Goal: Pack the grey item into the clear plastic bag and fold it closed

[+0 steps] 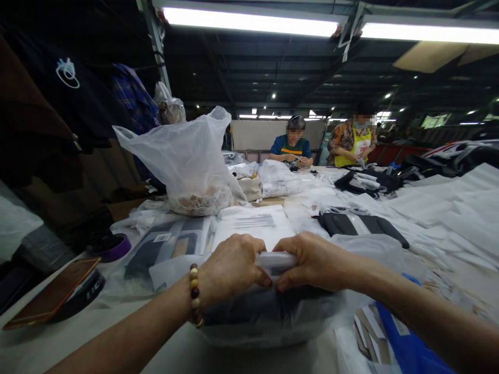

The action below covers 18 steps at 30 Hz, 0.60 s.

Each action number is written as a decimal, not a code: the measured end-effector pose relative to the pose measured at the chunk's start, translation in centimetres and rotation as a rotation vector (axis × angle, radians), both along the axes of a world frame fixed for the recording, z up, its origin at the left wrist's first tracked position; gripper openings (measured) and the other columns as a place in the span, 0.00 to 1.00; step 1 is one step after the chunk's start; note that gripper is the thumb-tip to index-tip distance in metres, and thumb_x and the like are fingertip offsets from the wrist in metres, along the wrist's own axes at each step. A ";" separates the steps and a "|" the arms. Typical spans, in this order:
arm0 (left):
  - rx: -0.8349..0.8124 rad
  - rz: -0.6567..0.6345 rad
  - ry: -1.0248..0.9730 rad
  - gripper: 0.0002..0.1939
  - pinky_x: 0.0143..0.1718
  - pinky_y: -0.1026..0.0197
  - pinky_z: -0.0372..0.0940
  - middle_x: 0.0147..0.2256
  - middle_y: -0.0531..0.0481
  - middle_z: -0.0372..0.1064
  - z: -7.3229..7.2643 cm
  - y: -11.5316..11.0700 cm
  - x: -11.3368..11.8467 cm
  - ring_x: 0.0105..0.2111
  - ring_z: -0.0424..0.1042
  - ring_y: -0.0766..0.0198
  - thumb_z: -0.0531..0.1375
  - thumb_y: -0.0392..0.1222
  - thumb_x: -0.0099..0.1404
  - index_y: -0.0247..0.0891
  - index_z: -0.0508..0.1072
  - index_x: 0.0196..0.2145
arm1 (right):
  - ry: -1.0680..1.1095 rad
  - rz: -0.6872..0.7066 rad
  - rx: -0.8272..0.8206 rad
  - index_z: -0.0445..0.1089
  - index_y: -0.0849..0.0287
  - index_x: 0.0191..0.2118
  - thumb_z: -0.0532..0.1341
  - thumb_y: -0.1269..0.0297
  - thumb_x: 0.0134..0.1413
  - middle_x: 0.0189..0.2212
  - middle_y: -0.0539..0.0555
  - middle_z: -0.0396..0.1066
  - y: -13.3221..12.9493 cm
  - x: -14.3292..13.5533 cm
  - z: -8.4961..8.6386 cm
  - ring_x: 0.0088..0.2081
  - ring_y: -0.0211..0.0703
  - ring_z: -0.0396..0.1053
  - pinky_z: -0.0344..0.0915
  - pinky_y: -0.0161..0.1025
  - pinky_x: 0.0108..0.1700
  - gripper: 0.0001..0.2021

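A dark item in a translucent plastic bag (268, 317) lies on the table right in front of me. My left hand (236, 267), with a beaded bracelet at its wrist, pinches the gathered upper edge of the bag between thumb and fingers. Close beside it on the right, my right hand (312, 262) grips the same edge. The plastic between the two hands looks folded or rolled. Just beyond them lies a white printed plastic packet (253, 223).
Left are a bagged item with a label (161, 238), a purple tape roll (119, 248) and an orange-edged phone (54, 293). A full plastic bag (191, 166) stands behind. Right are a black case (362, 224) and a blue item (409, 337). Two people work at the far end.
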<state>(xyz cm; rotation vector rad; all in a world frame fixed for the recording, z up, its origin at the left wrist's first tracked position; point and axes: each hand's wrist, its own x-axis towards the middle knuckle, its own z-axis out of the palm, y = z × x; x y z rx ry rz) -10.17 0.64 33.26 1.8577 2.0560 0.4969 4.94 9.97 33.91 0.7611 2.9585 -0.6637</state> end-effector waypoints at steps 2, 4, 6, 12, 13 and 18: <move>-0.029 -0.039 -0.026 0.13 0.27 0.66 0.58 0.25 0.56 0.72 0.2 -0.5 0.1 0.29 0.71 0.62 0.69 0.36 0.45 0.43 0.76 0.31 | -0.021 0.003 -0.031 0.73 0.58 0.34 0.68 0.57 0.37 0.22 0.46 0.71 -0.4 0.4 0.3 0.25 0.36 0.66 0.51 0.29 0.23 0.16; -0.068 -0.110 -0.052 0.15 0.26 0.67 0.58 0.25 0.57 0.73 0.2 -1.3 0.3 0.28 0.71 0.63 0.68 0.34 0.44 0.44 0.76 0.32 | -0.068 0.016 -0.035 0.73 0.57 0.34 0.69 0.58 0.36 0.22 0.46 0.71 -1.3 1.0 0.6 0.24 0.36 0.65 0.50 0.29 0.22 0.15; -0.069 -0.166 -0.049 0.12 0.22 0.68 0.56 0.23 0.57 0.71 0.2 -2.3 0.6 0.24 0.70 0.64 0.65 0.33 0.45 0.45 0.76 0.29 | -0.098 0.050 0.008 0.73 0.56 0.33 0.68 0.61 0.38 0.22 0.46 0.71 -2.2 1.4 0.9 0.23 0.35 0.65 0.49 0.29 0.21 0.12; -0.017 -0.153 0.159 0.06 0.20 0.68 0.52 0.16 0.58 0.64 0.5 -1.3 0.1 0.20 0.65 0.68 0.61 0.32 0.50 0.42 0.73 0.21 | -0.118 0.127 0.282 0.73 0.56 0.29 0.63 0.64 0.47 0.21 0.48 0.72 -1.8 0.3 1.1 0.24 0.36 0.66 0.49 0.31 0.24 0.03; -0.010 -0.141 0.218 0.05 0.20 0.69 0.52 0.16 0.58 0.63 0.7 -0.4 -0.2 0.20 0.65 0.68 0.62 0.34 0.51 0.42 0.72 0.21 | -0.117 0.121 0.349 0.73 0.56 0.28 0.63 0.63 0.47 0.21 0.49 0.72 -1.3 -0.2 1.2 0.24 0.37 0.66 0.48 0.31 0.23 0.04; 0.144 -0.086 0.428 0.05 0.23 0.65 0.52 0.19 0.53 0.65 1.9 1.7 -1.3 0.25 0.68 0.63 0.60 0.35 0.54 0.38 0.72 0.22 | -0.044 0.069 0.602 0.73 0.58 0.26 0.60 0.67 0.49 0.22 0.53 0.73 0.1 -1.5 2.2 0.26 0.41 0.69 0.45 0.34 0.23 0.05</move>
